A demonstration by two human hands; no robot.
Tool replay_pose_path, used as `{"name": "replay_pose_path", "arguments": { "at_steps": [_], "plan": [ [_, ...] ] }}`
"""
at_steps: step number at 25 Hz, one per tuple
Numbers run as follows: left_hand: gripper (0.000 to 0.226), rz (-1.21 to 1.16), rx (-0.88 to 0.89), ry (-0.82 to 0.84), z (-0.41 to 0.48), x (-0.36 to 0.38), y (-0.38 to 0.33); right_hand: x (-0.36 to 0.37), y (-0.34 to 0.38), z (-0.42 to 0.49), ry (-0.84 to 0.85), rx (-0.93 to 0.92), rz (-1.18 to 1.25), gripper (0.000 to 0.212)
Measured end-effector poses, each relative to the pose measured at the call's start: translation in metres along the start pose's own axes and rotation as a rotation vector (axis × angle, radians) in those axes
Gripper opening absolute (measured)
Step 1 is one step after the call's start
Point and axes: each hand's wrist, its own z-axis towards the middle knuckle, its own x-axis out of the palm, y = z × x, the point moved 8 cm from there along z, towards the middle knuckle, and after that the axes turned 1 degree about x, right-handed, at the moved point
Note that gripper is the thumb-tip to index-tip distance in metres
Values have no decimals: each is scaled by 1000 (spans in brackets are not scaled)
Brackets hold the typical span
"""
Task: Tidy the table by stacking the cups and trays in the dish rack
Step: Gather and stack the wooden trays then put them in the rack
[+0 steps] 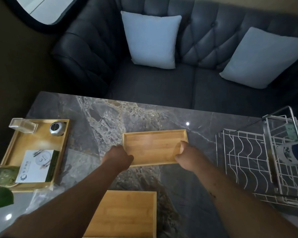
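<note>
A small bamboo tray (153, 145) lies in the middle of the marble table. My left hand (118, 157) grips its near left corner, and my right hand (186, 156) grips its right end, thumb inside the rim. A second bamboo tray (126, 215) lies close to me at the table's front edge. The white wire dish rack (248, 162) stands at the right. Blue-and-white cups (289, 154) sit in its far right section, partly cut off by the frame.
A larger bamboo tray (15, 152) at the left holds a clear box (22, 125), a round silver gadget (57, 128) and a printed card (36, 166). Plant leaves (0, 196) crowd the left edge. A dark sofa (162, 83) with pale cushions runs behind the table.
</note>
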Motion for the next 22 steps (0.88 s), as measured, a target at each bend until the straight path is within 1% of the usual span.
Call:
{"name": "replay_pose_path", "arguments": {
  "at_steps": [2,3,5,7,9,12,14,18,22],
  "plan": [
    [54,-142,-61,-10,-1,5,5,6,-1,-9,-37,37,134,83],
    [51,-213,-86,-19,-2,7,8,5,-3,-12,-60,51,227,82],
    [41,-337,-117,-73,-6,3,15,1,-9,-16,-111,77,393,69],
    [29,-408,-123,-158,-11,-6,23,-2,-16,-21,-174,108,450,46],
    [27,-454,-98,-223,-22,-15,29,-3,-20,-27,-217,122,457,30],
    [33,-457,-21,-252,-45,-24,44,-1,-19,-44,-232,75,478,23],
    [34,-409,7,-258,-62,-24,65,7,-17,-61,-241,20,420,19],
    [23,-419,-50,-248,-94,-15,114,49,-4,-90,-166,-58,225,18],
    [10,-367,-133,-251,-122,-1,160,91,14,-118,-101,-76,158,20]
  ]
}}
